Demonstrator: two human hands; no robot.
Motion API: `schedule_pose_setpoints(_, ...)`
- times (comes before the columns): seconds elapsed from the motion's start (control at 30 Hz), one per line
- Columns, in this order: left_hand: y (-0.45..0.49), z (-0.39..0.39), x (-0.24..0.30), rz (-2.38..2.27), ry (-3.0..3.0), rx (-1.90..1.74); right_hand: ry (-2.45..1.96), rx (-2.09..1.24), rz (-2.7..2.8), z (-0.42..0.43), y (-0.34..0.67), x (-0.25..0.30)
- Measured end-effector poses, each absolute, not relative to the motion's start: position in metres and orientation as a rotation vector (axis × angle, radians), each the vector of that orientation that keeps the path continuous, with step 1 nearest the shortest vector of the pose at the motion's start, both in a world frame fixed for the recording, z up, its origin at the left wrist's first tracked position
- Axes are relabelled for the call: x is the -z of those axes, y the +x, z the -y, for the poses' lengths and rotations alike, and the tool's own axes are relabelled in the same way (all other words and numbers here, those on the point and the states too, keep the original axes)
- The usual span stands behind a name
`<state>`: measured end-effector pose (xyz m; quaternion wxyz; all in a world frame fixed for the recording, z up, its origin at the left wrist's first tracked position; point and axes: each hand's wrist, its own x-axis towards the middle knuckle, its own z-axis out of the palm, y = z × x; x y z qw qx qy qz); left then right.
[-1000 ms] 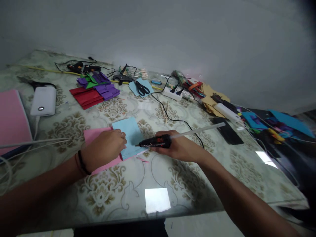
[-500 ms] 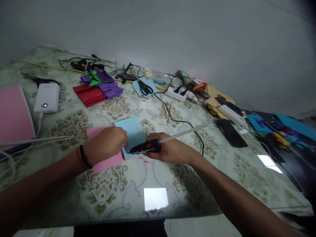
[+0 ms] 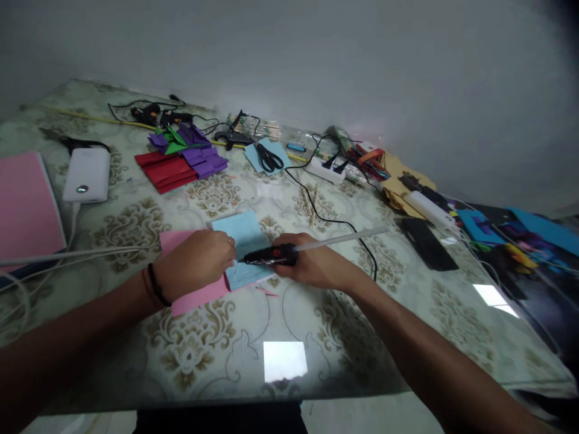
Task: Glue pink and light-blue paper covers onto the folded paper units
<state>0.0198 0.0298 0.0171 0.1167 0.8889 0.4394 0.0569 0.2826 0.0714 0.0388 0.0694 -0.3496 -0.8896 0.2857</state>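
The blue paper (image 3: 242,232) lies at two to three o'clock from the left hand (image 3: 199,265), partly over the pink paper (image 3: 199,298). Both papers look light, soft and easily creased, best held flat by an edge. The left hand curls down at the blue paper's nine o'clock side; pinching or only pressing, I cannot tell. The right hand (image 3: 312,262) is wrapped round the gun (image 3: 271,255), probably stiff and fairly light, nose toward nine o'clock, stick (image 3: 339,238) toward three; best gripped well back from that likely hot nose

black wristband (image 3: 155,286), silvery ring (image 3: 229,240)
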Motion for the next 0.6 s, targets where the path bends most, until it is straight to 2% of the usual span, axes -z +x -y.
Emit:
schedule_pose_setpoints(0.3, 0.020, -0.032, -0.017, -1.230, 2.603, -0.105, -1.240, -0.699, 2.611, -0.087, 0.284, -0.034)
schedule_pose_setpoints(0.6, 0.019, -0.032, -0.017, -1.215, 2.602, -0.093, -1.214, -0.465, 2.634, -0.105, 0.281, -0.024)
